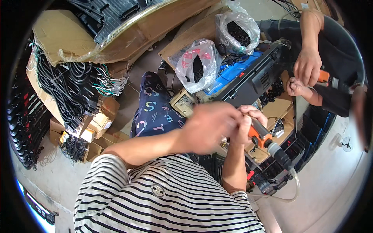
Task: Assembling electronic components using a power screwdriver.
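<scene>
My right hand is closed on an orange and black air tool with a white coupling at its end. A clear hose runs from the tool and curves back below my forearm. My left hand is smeared by motion right beside the right one, its fingertips close to the right hand's fingers. What lies between the fingertips is too small to make out. Just past my hands is a long black plastic panel with a slotted grille, lying over a blue bin.
Two clear bags of small black parts stand ahead. At right, a co-worker's hands are near another orange tool. Bundled black cables lie left, under a large open carton. A cardboard box holds black parts.
</scene>
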Demonstrator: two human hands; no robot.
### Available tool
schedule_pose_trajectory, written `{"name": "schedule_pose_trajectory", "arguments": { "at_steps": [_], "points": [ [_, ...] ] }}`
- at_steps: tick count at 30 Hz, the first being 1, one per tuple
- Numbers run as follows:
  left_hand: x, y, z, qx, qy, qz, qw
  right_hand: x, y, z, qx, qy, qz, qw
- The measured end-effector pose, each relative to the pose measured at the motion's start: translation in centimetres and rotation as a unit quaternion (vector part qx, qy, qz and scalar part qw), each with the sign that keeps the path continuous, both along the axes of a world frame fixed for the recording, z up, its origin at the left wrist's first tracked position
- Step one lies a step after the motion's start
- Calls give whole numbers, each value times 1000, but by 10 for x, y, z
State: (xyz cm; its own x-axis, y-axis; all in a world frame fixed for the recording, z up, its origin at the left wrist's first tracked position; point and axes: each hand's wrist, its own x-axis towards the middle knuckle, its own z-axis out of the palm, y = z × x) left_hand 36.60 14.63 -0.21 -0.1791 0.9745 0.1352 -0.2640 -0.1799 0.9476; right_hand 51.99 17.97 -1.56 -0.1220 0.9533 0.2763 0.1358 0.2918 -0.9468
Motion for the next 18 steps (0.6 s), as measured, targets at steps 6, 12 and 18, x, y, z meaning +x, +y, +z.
{"name": "schedule_pose_trajectory", "arguments": {
  "at_steps": [6, 12, 18],
  "points": [
    [-73, -75, -98, -449, -201, -35, 870, 3, 4, -3, 2, 49, 20, 999],
    [-67, -78, -67, -526, -193, -101, 822, 3, 8, 8, -5, 15, 16, 1000],
    [-29, -14, -29, -477, -149, -240, 832, 4, -9, 65, 51, 94, -37, 994]
  ]
}}
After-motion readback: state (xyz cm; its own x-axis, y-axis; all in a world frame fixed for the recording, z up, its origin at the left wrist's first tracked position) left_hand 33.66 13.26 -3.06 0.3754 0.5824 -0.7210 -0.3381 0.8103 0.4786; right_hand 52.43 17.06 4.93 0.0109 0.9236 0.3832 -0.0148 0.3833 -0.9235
